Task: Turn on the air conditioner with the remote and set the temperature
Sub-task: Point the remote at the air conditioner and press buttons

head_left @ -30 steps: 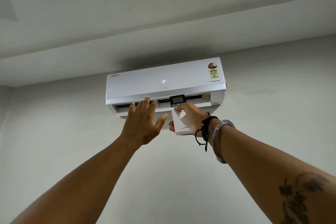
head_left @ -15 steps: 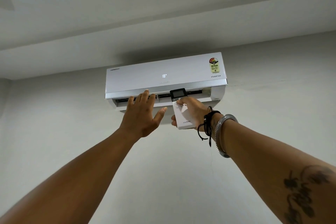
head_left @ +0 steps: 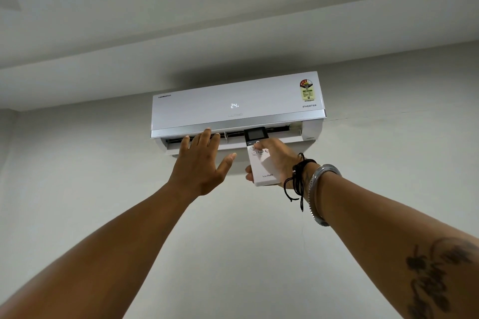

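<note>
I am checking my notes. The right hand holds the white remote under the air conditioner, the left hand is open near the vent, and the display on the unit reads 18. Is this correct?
Not quite. In the head view the display on the air conditioner reads 24, not 18. The rest stands: the right hand holds the white remote under the unit, and the left hand is open near the vent.
</note>
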Tool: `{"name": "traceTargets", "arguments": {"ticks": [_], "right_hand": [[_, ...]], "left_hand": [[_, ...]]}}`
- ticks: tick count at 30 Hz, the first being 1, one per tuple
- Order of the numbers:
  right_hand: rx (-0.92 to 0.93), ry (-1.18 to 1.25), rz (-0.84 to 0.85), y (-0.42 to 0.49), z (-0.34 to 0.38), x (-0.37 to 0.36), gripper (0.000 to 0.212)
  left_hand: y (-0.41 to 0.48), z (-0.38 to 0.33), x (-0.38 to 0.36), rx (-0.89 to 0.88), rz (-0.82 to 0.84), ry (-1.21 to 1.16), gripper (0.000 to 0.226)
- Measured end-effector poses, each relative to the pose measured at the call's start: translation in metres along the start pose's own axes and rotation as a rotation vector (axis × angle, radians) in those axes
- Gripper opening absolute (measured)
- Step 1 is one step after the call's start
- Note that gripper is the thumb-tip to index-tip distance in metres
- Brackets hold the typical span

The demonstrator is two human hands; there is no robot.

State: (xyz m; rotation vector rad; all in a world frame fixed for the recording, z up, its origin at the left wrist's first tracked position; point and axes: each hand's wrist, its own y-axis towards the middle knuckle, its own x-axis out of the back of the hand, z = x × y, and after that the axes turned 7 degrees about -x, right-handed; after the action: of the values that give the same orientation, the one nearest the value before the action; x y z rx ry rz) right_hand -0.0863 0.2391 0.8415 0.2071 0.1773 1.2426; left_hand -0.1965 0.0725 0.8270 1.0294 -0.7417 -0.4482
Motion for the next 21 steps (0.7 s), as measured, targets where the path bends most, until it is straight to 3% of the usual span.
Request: {"name": "traceTargets", "arguments": {"ticks": [18,21], "right_hand": [[0.003,0.12,0.011,-0.0057,0.0019,-0.0025,0.033],[-0.017,0.044,-0.004,-0.0008,0.0004,0.0013,0.042]], "left_hand": [[-0.0003,-0.0023,-0.0018,-0.006,0.003,0.005,0.071],[-0.0005,-0.002,-0.0015,-0.007,0.003,0.006,0.071]]}}
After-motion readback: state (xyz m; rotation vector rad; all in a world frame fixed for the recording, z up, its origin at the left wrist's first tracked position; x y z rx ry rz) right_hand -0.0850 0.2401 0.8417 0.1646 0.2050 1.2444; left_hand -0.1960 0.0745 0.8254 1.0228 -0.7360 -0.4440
